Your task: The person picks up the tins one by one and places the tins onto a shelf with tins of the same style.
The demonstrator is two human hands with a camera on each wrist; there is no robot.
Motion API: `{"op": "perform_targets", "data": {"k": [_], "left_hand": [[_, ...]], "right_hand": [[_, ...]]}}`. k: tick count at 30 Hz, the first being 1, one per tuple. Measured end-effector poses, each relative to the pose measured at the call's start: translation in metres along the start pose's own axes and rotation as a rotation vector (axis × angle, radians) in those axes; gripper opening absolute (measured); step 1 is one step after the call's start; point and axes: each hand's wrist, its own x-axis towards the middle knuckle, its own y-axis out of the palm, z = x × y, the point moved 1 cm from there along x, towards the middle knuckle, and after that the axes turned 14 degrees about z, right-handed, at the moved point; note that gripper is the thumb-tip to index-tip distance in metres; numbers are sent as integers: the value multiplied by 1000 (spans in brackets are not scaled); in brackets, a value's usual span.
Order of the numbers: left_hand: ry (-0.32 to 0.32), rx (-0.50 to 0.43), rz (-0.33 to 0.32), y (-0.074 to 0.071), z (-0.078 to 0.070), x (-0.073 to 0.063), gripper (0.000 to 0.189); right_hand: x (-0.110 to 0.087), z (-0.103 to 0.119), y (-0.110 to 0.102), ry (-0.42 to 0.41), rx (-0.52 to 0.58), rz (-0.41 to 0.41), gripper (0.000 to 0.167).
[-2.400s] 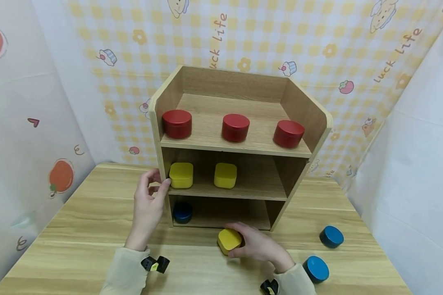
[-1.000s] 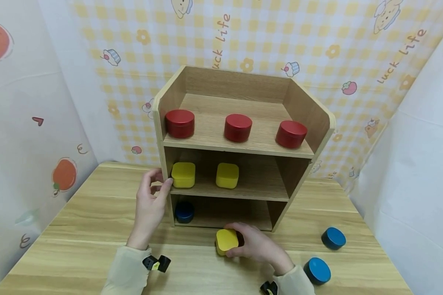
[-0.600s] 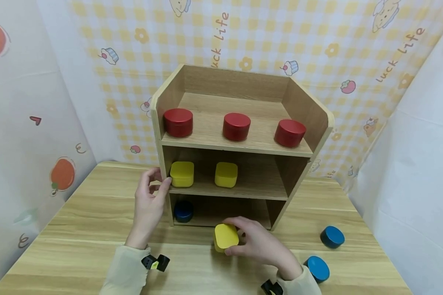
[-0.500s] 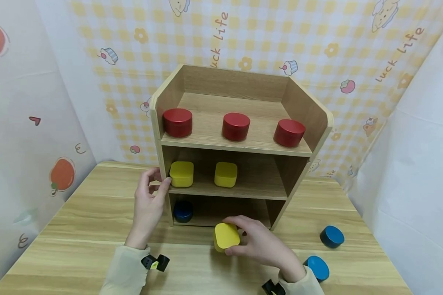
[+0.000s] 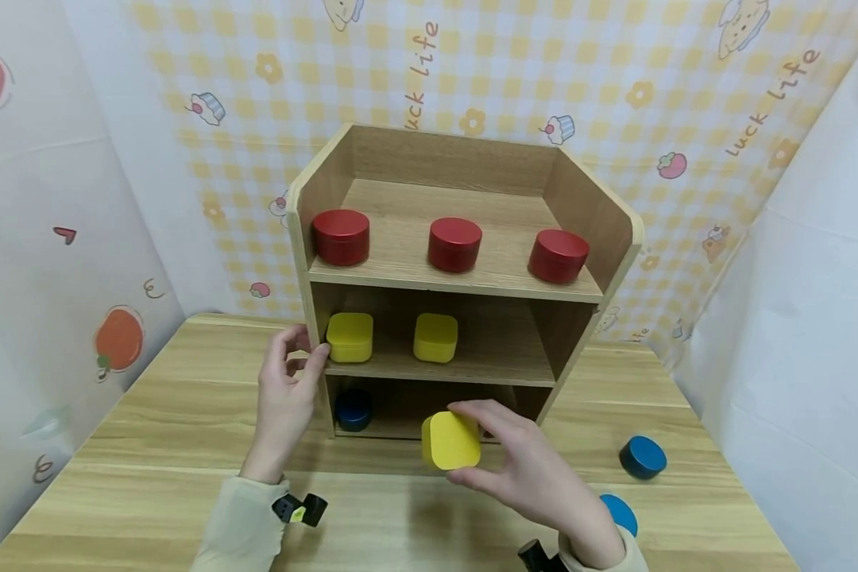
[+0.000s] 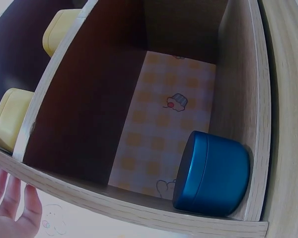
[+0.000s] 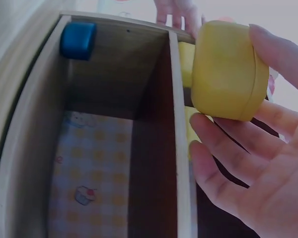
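My right hand (image 5: 532, 469) pinches a yellow rounded-square tin (image 5: 454, 441) between thumb and fingers. The tin is off the table, tilted, in front of the bottom level of a wooden shelf (image 5: 457, 290). In the right wrist view, this lidded tin (image 7: 228, 69) is gripped by its sides. My left hand (image 5: 286, 397) holds the shelf's left side panel, thumb at the front edge. Two more yellow tins, a left one (image 5: 350, 338) and a middle one (image 5: 436, 338), stand on the middle level. A round blue tin (image 6: 213, 173) stands at the bottom left.
Three round red tins, left (image 5: 341, 237), middle (image 5: 454, 245) and right (image 5: 558, 256), stand on the top level. Two blue tins, one farther back (image 5: 643, 457) and one partly behind my right wrist (image 5: 620, 513), are on the wooden table (image 5: 186, 445). Printed cloth hangs behind.
My right hand has lifted the yellow tin from the table and raised it, tilting its top toward me. My left hand stays on the shelf's side.
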Motion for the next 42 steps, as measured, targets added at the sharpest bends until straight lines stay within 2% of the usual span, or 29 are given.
{"op": "perform_targets", "data": {"k": [11,22,29,42], "left_hand": [[-10,-4,-1,1,-1,-1,31],[-36,-6,-1,0,-1,-1,30],[-36,-1,-4,0,-2,-1,30],[-30,-5,2,0,-3,-1,30]], "right_hand": [[-2,-5,-18,51,-122,-161,66],[-2,-21,-30,208,-198,-265,66],[2,-29,-30,299,-214,-325,63],[12,-35,-28,403,-308,-519,59]]}}
